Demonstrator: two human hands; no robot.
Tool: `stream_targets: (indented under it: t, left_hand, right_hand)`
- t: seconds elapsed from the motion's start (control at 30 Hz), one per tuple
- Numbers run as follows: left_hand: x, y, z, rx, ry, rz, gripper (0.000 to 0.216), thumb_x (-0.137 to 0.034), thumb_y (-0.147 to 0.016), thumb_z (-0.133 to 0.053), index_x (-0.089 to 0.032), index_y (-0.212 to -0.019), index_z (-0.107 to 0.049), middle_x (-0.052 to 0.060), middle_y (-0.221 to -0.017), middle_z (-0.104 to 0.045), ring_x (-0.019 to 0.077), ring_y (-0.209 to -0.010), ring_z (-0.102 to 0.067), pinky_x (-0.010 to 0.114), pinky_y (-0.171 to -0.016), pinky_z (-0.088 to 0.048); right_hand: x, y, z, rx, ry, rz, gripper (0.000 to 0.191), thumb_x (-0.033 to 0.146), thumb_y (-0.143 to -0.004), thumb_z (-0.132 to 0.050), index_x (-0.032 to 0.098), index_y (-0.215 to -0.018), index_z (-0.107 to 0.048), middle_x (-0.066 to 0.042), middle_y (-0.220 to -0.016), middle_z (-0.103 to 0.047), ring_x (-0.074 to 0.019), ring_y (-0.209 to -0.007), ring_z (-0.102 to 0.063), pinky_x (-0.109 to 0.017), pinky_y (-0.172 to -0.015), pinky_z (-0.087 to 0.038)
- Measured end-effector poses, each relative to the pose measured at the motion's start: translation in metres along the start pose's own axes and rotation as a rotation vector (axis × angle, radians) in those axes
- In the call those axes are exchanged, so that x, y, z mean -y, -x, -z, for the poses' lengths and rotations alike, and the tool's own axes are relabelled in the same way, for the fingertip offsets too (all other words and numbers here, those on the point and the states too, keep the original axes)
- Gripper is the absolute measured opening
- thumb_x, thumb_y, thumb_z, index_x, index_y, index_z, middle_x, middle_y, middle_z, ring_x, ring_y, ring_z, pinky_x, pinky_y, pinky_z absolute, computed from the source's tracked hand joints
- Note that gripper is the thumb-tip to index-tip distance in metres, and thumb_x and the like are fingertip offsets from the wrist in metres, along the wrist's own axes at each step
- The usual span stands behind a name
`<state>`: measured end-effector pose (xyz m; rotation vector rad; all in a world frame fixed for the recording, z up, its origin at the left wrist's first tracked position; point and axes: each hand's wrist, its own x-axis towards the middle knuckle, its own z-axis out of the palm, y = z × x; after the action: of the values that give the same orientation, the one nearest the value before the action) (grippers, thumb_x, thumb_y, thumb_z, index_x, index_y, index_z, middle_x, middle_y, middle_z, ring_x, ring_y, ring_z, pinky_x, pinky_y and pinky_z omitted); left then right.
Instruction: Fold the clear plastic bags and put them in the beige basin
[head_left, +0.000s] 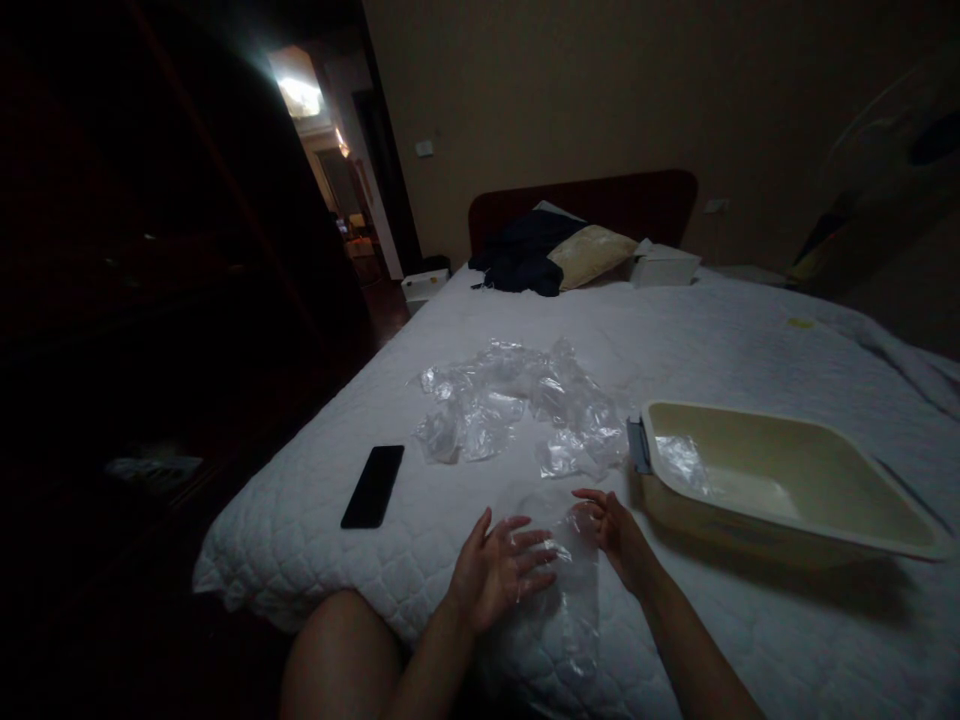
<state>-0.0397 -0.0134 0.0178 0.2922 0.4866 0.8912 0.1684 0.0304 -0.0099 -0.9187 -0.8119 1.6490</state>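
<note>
A clear, thin plastic bag [577, 590] hangs between my hands, just above the near edge of the bed. My left hand [501, 568] has its palm up and its fingers spread, touching the left side of the bag; whether the fingertips are inside it I cannot tell. At the bag's upper right, my right hand [611, 530] pinches the plastic with bent fingers, the index finger stretched out. Beyond my hands, several crumpled clear plastic bags [480, 415] lie in a loose arc on the white quilted bedspread [315, 540].
To the right sits a cream plastic basin [757, 530] with a grey handle and a piece of clear plastic [682, 462] inside. A black phone [373, 487] lies on the left. Dark cloth [525, 255], a beige pillow [592, 255] and a white box [666, 265] are near the headboard.
</note>
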Motion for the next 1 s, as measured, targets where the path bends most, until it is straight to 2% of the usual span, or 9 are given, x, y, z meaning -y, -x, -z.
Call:
stream_targets:
  t: [0.1, 0.23, 0.3, 0.37, 0.47, 0.57, 0.77, 0.9, 1.0]
  left_hand:
    - [0.000, 0.003, -0.004, 0.020, -0.063, -0.016, 0.039, -0.046, -0.079, -0.047, -0.016, -0.102, -0.051, 0.011, -0.104, -0.059, 0.0295, -0.098, -0.056, 0.047, -0.084, -0.039]
    - [0.008, -0.002, -0.001, -0.150, -0.316, -0.101, 0.028, -0.031, -0.074, -0.058, -0.019, -0.098, -0.050, 0.005, -0.096, -0.061, 0.0242, -0.087, -0.061, 0.039, -0.075, -0.045]
    - [0.012, -0.006, 0.002, -0.221, -0.403, -0.121, 0.029, -0.033, -0.073, -0.060, -0.018, -0.096, -0.051, 0.006, -0.093, -0.061, 0.0218, -0.080, -0.063, 0.034, -0.069, -0.047]
    - [0.015, -0.010, 0.005, -0.240, -0.430, -0.138, 0.031, -0.037, -0.073, -0.059, -0.017, -0.095, -0.052, 0.007, -0.092, -0.062, 0.0205, -0.077, -0.063, 0.033, -0.066, -0.048]
    - [0.015, -0.011, 0.008, -0.200, -0.430, -0.160, 0.033, -0.040, -0.073, -0.059, -0.014, -0.093, -0.055, 0.010, -0.092, -0.063, 0.0208, -0.077, -0.063, 0.035, -0.071, -0.048]
    - [0.012, -0.009, 0.011, -0.130, -0.459, -0.173, 0.033, -0.041, -0.074, -0.058, -0.011, -0.087, -0.059, 0.013, -0.090, -0.066, 0.0234, -0.083, -0.062, 0.039, -0.081, -0.044]
    - [0.004, 0.000, 0.010, -0.114, -0.730, -0.197, 0.032, -0.041, -0.075, -0.054, -0.011, -0.079, -0.066, 0.012, -0.092, -0.067, 0.0267, -0.095, -0.058, 0.040, -0.092, -0.036]
    - [0.008, 0.005, 0.002, 0.054, -0.414, -0.008, 0.036, -0.045, -0.081, -0.042, -0.017, -0.098, -0.057, 0.011, -0.097, -0.065, 0.0274, -0.083, -0.063, 0.044, -0.076, -0.045]
    - [0.012, 0.005, 0.000, 0.172, -0.278, 0.152, 0.040, -0.047, -0.083, -0.036, -0.021, -0.111, -0.046, 0.013, -0.104, -0.062, 0.0273, -0.075, -0.065, 0.036, -0.056, -0.049]
  right_hand:
    - [0.001, 0.000, -0.003, -0.005, 0.078, -0.035, 0.036, 0.050, -0.073, -0.054, 0.022, -0.095, -0.056, -0.004, -0.079, -0.063, -0.0125, -0.055, -0.055, -0.022, -0.046, -0.037]
    - [-0.001, -0.001, -0.008, -0.054, 0.141, 0.005, 0.038, 0.046, -0.071, -0.060, 0.024, -0.100, -0.050, -0.002, -0.078, -0.063, -0.0115, -0.054, -0.054, -0.021, -0.047, -0.036]
    - [-0.002, -0.001, -0.009, -0.075, 0.149, 0.019, 0.041, 0.046, -0.071, -0.059, 0.024, -0.104, -0.048, -0.002, -0.078, -0.063, -0.0129, -0.058, -0.056, -0.022, -0.049, -0.038]
    - [-0.003, -0.002, -0.009, -0.086, 0.153, 0.010, 0.041, 0.045, -0.069, -0.061, 0.022, -0.102, -0.050, -0.002, -0.076, -0.063, -0.0140, -0.061, -0.057, -0.023, -0.052, -0.039]
    - [-0.005, -0.005, -0.007, -0.055, 0.184, -0.015, 0.033, 0.042, -0.065, -0.066, 0.018, -0.085, -0.057, 0.000, -0.067, -0.060, -0.0117, -0.057, -0.054, -0.022, -0.051, -0.037]
    - [-0.007, -0.006, -0.004, -0.008, 0.215, -0.003, 0.027, 0.039, -0.064, -0.069, 0.016, -0.071, -0.057, 0.003, -0.057, -0.054, -0.0082, -0.050, -0.048, -0.019, -0.046, -0.032]
    - [-0.005, -0.003, -0.003, -0.042, 0.145, 0.023, 0.024, 0.039, -0.067, -0.065, 0.019, -0.071, -0.054, 0.005, -0.058, -0.052, -0.0068, -0.046, -0.044, -0.018, -0.044, -0.030]
    - [-0.002, -0.002, 0.000, -0.052, 0.121, 0.018, 0.022, 0.038, -0.067, -0.066, 0.020, -0.072, -0.054, 0.005, -0.057, -0.052, -0.0078, -0.047, -0.045, -0.019, -0.044, -0.032]
    - [-0.001, -0.003, 0.005, -0.049, 0.072, 0.007, 0.021, 0.036, -0.066, -0.066, 0.021, -0.074, -0.054, 0.005, -0.057, -0.052, -0.0081, -0.046, -0.045, -0.020, -0.045, -0.033]
